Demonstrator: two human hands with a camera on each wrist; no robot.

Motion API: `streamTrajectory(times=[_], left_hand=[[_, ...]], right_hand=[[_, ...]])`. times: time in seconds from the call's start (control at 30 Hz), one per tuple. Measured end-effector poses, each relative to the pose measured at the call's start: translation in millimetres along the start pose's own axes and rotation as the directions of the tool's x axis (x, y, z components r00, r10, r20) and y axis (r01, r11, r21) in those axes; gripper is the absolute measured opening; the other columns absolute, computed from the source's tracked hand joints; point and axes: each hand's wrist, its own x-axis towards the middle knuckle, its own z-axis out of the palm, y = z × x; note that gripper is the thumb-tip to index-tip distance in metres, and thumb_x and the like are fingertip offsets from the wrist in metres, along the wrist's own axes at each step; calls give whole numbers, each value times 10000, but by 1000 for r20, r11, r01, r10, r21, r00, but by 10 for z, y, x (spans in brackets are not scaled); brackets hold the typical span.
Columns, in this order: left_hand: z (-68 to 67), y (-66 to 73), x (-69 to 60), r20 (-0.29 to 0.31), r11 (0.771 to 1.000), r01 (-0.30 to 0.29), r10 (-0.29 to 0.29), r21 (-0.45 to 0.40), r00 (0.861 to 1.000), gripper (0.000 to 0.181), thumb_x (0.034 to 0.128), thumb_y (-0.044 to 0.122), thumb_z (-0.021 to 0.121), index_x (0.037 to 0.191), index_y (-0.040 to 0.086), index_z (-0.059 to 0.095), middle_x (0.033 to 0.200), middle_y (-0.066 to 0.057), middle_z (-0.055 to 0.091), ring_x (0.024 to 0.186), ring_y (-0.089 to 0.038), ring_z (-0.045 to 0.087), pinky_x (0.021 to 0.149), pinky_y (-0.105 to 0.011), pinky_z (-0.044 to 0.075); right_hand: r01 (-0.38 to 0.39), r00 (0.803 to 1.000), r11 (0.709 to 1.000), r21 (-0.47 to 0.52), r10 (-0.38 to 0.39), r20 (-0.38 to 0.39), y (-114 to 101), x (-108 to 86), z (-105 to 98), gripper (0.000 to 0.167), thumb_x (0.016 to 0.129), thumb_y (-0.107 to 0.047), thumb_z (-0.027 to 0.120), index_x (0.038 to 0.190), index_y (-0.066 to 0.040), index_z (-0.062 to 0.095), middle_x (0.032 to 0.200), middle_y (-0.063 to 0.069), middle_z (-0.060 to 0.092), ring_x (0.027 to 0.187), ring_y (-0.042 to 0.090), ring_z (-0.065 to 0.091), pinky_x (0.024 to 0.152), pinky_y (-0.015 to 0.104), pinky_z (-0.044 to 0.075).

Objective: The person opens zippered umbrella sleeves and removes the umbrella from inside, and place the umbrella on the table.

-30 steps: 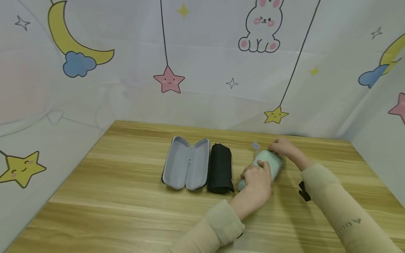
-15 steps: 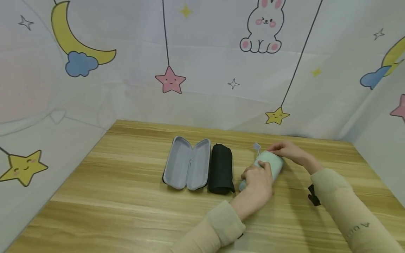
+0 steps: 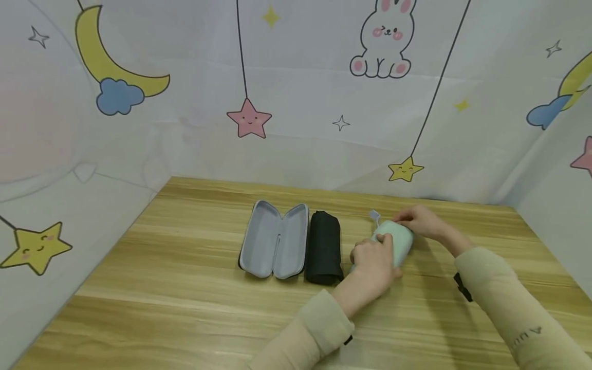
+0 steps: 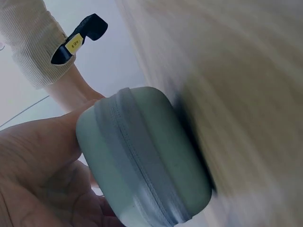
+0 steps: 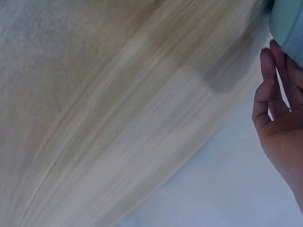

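Observation:
A mint-green hard case [image 3: 399, 239] with a zipper band around its side lies on the table, right of centre. My left hand [image 3: 371, 261] grips its near part, thumb on one side and fingers over the top. In the left wrist view the case [image 4: 161, 142] shows one closed end with the zipper seam running across it. My right hand [image 3: 423, 222] touches the far end, fingertips at the zipper band; whether they pinch a zipper pull is hidden. A small pale tag [image 3: 375, 215] on a loop sticks out at the case's far left.
An open case [image 3: 273, 239] with grey lining lies left of a black rolled bundle [image 3: 324, 246], close beside it. Both sit on the wood-grain table [image 3: 162, 288]. A printed cloth wall [image 3: 300, 159] rises behind the table's far edge.
My right hand has shifted slightly right and its fingers have straightened somewhat at the case's far end. The left hand keeps its hold, its fingers slightly shifted. The other objects stay put.

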Motion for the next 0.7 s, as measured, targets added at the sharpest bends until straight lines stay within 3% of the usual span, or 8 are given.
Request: streamTrajectory(times=[0.23, 0.4, 0.7], left_hand=[[4, -4, 7, -8, 1000, 2, -2, -6, 1000, 719, 798, 688, 601, 1308, 209, 437, 981, 23, 706, 770, -130, 634, 528, -295, 471], [14, -5, 6, -29, 1000, 1, 0, 13, 1000, 720, 798, 693, 595, 1305, 205, 439, 944, 27, 704, 741, -126, 630, 519, -294, 475], [12, -10, -2, -31, 1000, 2, -3, -6, 1000, 717, 798, 683, 605, 1302, 201, 439, 951, 17, 700, 741, -139, 627, 522, -303, 474]], right_hand=[[82, 994, 993, -85, -87, -59, 67, -40, 8, 158, 880, 45, 593, 956, 40, 732, 952, 208, 725, 904, 363, 669, 743, 399, 542], [80, 992, 990, -114, -90, -87, 104, -81, 28, 175, 880, 60, 577, 971, 40, 726, 977, 221, 721, 928, 389, 668, 778, 479, 543], [107, 987, 975, -196, -128, -96, 56, -171, 36, 180, 880, 58, 562, 926, -21, 718, 897, 123, 728, 828, 251, 669, 717, 378, 526]])
